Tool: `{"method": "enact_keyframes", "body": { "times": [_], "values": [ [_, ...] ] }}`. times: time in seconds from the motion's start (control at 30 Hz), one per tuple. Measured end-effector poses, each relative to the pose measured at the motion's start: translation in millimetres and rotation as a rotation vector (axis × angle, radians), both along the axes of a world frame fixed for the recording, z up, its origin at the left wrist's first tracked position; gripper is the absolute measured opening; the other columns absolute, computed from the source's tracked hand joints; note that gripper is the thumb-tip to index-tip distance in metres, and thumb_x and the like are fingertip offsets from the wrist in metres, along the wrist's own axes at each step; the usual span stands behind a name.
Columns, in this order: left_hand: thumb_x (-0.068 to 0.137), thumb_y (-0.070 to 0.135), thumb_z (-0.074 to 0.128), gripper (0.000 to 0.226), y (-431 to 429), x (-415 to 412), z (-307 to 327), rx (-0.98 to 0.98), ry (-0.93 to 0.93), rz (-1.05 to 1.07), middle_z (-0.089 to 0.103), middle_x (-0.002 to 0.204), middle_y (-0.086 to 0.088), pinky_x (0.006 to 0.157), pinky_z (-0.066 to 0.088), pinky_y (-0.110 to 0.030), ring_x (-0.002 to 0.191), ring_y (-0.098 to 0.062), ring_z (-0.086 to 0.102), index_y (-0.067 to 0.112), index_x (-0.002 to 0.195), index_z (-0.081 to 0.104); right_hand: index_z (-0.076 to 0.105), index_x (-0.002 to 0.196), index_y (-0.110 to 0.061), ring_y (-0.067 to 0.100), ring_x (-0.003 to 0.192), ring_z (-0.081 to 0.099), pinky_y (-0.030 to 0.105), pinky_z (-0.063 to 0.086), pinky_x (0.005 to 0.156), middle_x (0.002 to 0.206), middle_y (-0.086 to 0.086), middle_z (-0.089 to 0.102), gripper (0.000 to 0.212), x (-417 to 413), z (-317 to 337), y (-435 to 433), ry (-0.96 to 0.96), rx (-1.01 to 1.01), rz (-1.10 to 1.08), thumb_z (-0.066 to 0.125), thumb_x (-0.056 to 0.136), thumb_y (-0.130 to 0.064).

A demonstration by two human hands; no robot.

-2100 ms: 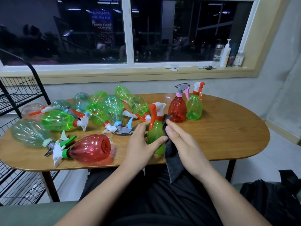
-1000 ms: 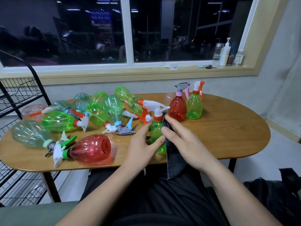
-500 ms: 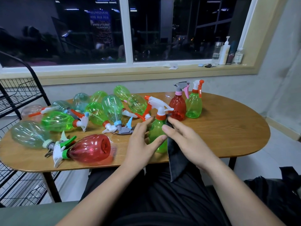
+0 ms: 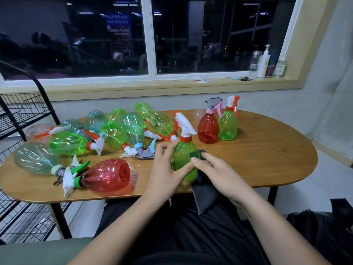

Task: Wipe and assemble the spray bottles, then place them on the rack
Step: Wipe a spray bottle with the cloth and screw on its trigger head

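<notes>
My left hand (image 4: 165,170) grips an upright green spray bottle (image 4: 183,156) with a white and orange trigger head, at the table's front edge. My right hand (image 4: 219,174) holds a dark grey cloth (image 4: 205,194) against the bottle's right side, and the cloth hangs down over my lap. A red bottle (image 4: 207,129) and a green bottle (image 4: 228,124) stand assembled behind. Several green, clear and red bottles lie on their sides to the left, among them a red one (image 4: 106,175) near the front.
The oval wooden table (image 4: 267,159) has bare surface on its right half. A black wire rack (image 4: 21,115) stands at the left edge. Bottles and small items sit on the window sill (image 4: 263,64). A dark bag (image 4: 324,226) lies at the lower right.
The held bottle's trigger head has turned from facing me to pointing up and left. My right hand with the cloth has slid lower along the bottle's side.
</notes>
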State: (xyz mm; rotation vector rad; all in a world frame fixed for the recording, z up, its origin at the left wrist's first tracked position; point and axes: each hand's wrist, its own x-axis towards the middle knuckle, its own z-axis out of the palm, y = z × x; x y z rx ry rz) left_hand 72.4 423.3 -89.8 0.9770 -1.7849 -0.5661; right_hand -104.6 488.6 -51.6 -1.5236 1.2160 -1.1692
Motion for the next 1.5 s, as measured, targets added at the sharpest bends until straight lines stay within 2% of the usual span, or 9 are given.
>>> {"method": "enact_keyframes", "body": {
  "times": [0.17,0.47,0.6,0.77,0.93,1.1,1.27,1.4,1.5],
  "values": [
    [0.078,0.066,0.075,0.086,0.2,0.2,-0.3,0.012,0.004,-0.032,0.051,0.125,0.009,0.103,0.049,-0.023,0.125,-0.005,0.055,0.037,0.155,0.050,0.049,0.132,-0.054,-0.020,0.134,0.047,0.008,0.038,0.109,0.126,-0.051,0.058,0.044,6.8,12.3,-0.9,-0.002,-0.148,-0.003,0.065,0.106,-0.022],
    [0.092,0.041,0.075,0.072,1.1,0.7,-1.1,0.113,0.065,-0.092,0.062,0.144,0.021,0.112,0.051,-0.040,0.133,0.002,0.057,0.040,0.158,0.044,0.063,0.138,-0.041,0.002,0.131,0.062,0.044,0.044,0.119,0.136,-0.021,0.070,0.037,-3.0,-7.3,-4.1,0.067,-0.005,0.011,0.068,0.102,-0.045],
    [0.091,0.052,0.069,0.076,2.7,-0.5,-0.1,0.124,0.024,-0.084,0.059,0.148,0.021,0.114,0.049,-0.040,0.136,0.004,0.054,0.039,0.160,0.039,0.064,0.138,-0.036,0.002,0.129,0.064,0.043,0.046,0.117,0.133,-0.019,0.072,0.038,0.8,4.1,-5.6,0.004,-0.024,0.007,0.068,0.102,-0.045],
    [0.086,0.059,0.073,0.081,0.5,-1.8,-1.2,0.058,-0.034,-0.055,0.054,0.146,0.016,0.112,0.049,-0.041,0.139,-0.006,0.051,0.030,0.156,0.045,0.050,0.123,-0.059,-0.025,0.127,0.048,0.013,0.038,0.110,0.117,-0.057,0.057,0.040,7.9,11.1,-3.1,0.048,-0.136,-0.023,0.071,0.102,-0.031],
    [0.083,0.058,0.072,0.078,0.0,-0.8,0.1,0.017,-0.034,-0.021,0.045,0.120,0.006,0.104,0.050,-0.030,0.120,-0.009,0.054,0.038,0.155,0.049,0.047,0.153,-0.049,-0.008,0.141,0.048,0.038,0.037,0.123,0.147,-0.035,0.056,0.057,3.1,-3.9,-5.8,0.097,-0.100,-0.011,0.068,0.100,-0.051],
    [0.081,0.059,0.075,0.082,-1.4,0.9,-1.6,0.048,0.022,-0.028,0.052,0.118,0.008,0.101,0.054,-0.034,0.116,-0.010,0.061,0.038,0.156,0.048,0.067,0.134,-0.038,0.003,0.125,0.065,0.043,0.047,0.115,0.130,-0.020,0.073,0.033,-2.2,-4.9,-6.5,0.060,0.007,0.021,0.066,0.103,-0.048],
    [0.084,0.053,0.082,0.081,3.9,-0.5,0.7,0.076,0.057,-0.040,0.057,0.145,0.020,0.107,0.051,-0.024,0.133,0.002,0.056,0.035,0.156,0.047,0.054,0.136,-0.044,-0.021,0.121,0.056,0.008,0.044,0.100,0.115,-0.047,0.065,0.040,4.0,11.7,-3.7,-0.051,-0.114,-0.041,0.070,0.102,-0.029],
    [0.090,0.040,0.078,0.071,6.1,-0.8,2.3,0.099,0.025,-0.039,0.061,0.141,0.026,0.108,0.053,-0.034,0.129,0.007,0.058,0.040,0.154,0.047,0.043,0.162,-0.029,-0.013,0.143,0.043,0.025,0.035,0.122,0.154,-0.027,0.051,0.077,5.4,3.2,-2.2,-0.079,-0.168,-0.063,0.071,0.094,-0.052],
    [0.090,0.038,0.079,0.071,6.8,-0.7,4.3,0.102,0.021,-0.054,0.064,0.139,0.024,0.108,0.052,-0.037,0.128,0.005,0.059,0.038,0.154,0.047,0.049,0.157,-0.039,-0.006,0.144,0.047,0.038,0.034,0.126,0.153,-0.025,0.055,0.055,6.8,-8.1,0.6,-0.027,-0.093,-0.064,0.061,0.105,-0.053]
  ]
}}
